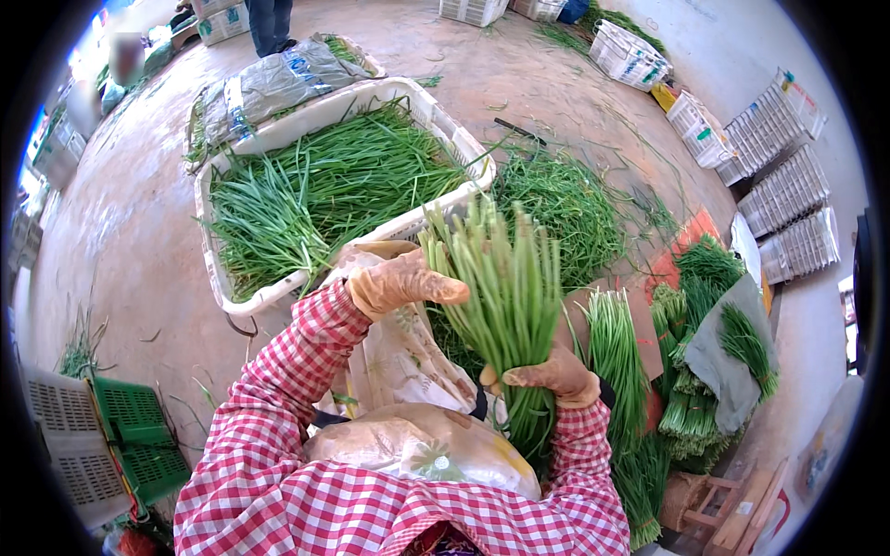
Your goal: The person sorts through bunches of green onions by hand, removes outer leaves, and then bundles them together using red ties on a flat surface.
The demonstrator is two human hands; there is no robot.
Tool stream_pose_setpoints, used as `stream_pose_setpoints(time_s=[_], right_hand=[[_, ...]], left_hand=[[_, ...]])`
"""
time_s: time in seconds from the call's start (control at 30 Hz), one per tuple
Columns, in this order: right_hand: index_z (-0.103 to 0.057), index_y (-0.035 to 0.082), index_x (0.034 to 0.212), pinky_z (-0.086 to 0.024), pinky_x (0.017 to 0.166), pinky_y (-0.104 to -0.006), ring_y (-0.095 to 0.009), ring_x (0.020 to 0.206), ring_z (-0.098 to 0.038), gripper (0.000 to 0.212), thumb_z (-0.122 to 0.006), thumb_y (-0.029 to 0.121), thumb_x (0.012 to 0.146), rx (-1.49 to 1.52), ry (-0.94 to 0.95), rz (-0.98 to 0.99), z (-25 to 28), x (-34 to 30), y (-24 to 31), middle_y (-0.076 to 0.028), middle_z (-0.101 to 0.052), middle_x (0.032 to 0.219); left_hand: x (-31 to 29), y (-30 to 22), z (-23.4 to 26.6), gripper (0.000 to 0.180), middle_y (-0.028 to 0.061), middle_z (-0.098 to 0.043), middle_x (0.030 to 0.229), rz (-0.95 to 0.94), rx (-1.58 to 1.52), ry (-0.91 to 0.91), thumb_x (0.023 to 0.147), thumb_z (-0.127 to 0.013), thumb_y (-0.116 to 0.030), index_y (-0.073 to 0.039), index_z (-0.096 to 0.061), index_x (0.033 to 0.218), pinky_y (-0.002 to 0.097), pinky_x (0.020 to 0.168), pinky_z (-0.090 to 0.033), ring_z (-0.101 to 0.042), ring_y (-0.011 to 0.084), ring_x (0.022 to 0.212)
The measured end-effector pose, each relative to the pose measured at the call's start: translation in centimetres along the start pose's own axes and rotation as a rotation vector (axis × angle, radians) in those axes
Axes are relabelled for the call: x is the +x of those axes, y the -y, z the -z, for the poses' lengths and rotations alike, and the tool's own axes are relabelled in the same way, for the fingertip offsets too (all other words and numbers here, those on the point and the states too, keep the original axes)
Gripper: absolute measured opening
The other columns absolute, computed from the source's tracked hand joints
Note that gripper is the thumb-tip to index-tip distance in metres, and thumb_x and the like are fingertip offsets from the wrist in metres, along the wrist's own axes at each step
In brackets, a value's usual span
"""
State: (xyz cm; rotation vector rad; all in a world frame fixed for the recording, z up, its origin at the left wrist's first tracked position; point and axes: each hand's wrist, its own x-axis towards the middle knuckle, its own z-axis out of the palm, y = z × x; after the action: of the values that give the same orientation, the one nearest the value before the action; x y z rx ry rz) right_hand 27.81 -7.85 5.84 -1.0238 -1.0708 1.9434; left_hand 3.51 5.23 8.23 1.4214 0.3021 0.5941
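Observation:
A thick bunch of chives [505, 287], pale stem ends up and green leaves down, stands upright in front of me. My right hand [556, 375], in a tan glove, is closed around its lower part. My left hand [403, 283], gloved alike, lies against the bunch's left side with the thumb stretched across the stems; its other fingers are mostly hidden. Beyond my left hand sits a white plastic crate [218, 278] of loose chives [343, 176]. A heap of loose greens [565, 208] lies on the floor behind the bunch.
Bundled chives [616, 352] lie close at my right, with more bundles [695, 417] under grey cloth [728, 361]. A wooden stool [732, 505] stands at lower right. Green crates [134, 435] are at lower left. White crates [700, 130] line the right wall. A person's legs [269, 23] show far off.

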Motion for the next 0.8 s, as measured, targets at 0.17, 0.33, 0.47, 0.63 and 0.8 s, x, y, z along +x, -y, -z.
stream_pose_setpoints(time_s=[0.17, 0.33, 0.47, 0.63, 0.8], right_hand=[[-0.048, -0.009, 0.126, -0.052, 0.072, -0.0295, -0.018, 0.077, -0.064, 0.068, -0.078, 0.02, 0.073, 0.085, 0.267, 0.0, -0.5, 4.4, -1.4, -0.012, -0.067, 0.091], [-0.052, 0.0, 0.126, -0.049, 0.085, -0.0315, -0.018, 0.097, -0.061, 0.067, -0.081, 0.02, 0.069, 0.093, 0.262, -0.171, -0.6, 6.4, -3.3, -0.011, -0.064, 0.111], [-0.05, -0.002, 0.129, -0.041, 0.097, -0.0343, -0.018, 0.112, -0.054, 0.06, -0.074, 0.019, 0.078, -0.63, 0.098, -0.386, 5.7, 5.0, 2.2, -0.013, -0.061, 0.118], [-0.033, 0.005, 0.142, -0.033, 0.107, -0.0334, -0.024, 0.127, -0.043, 0.069, -0.062, 0.033, 0.087, -1.205, -0.513, 0.257, 5.7, 7.0, 17.6, -0.011, -0.047, 0.138], [-0.031, 0.008, 0.144, -0.028, 0.11, -0.036, -0.023, 0.132, -0.037, 0.068, -0.052, 0.042, 0.088, -2.059, -0.55, 0.32, 5.6, 12.8, 17.5, -0.01, -0.039, 0.143]], left_hand=[[1.8, 1.5, -1.5, 0.101, 0.0158, -0.047, 0.134, -0.095, -0.48, 0.058, 0.07, -0.078, -0.044, -0.009, -0.022, 0.147, 0.0369, 0.098, -0.042, -0.053, 0.0242, 0.116], [2.6, 3.7, -1.5, 0.096, 0.0205, -0.058, 0.118, -0.108, -0.706, 0.009, 0.075, -0.074, -0.03, -0.012, -0.015, 0.149, 0.0381, 0.088, -0.049, -0.063, 0.027, 0.101], [3.8, 7.5, -0.2, 0.093, 0.0189, -0.065, 0.098, -0.126, -0.578, -0.072, 0.076, -0.074, -0.025, -0.01, -0.017, 0.148, 0.036, 0.083, -0.05, -0.065, 0.0254, 0.09], [6.2, 7.0, -1.3, 0.104, 0.0201, -0.064, 0.102, -0.095, -0.538, 0.013, 0.071, -0.078, -0.028, -0.006, -0.013, 0.148, 0.0374, 0.085, -0.048, -0.063, 0.0265, 0.09], [7.1, 7.3, -2.1, 0.079, 0.0208, -0.063, 0.106, -0.016, -0.667, 0.012, 0.072, -0.077, -0.03, 0.0, -0.04, 0.135, 0.0384, 0.088, -0.049, -0.062, 0.0265, 0.098]])
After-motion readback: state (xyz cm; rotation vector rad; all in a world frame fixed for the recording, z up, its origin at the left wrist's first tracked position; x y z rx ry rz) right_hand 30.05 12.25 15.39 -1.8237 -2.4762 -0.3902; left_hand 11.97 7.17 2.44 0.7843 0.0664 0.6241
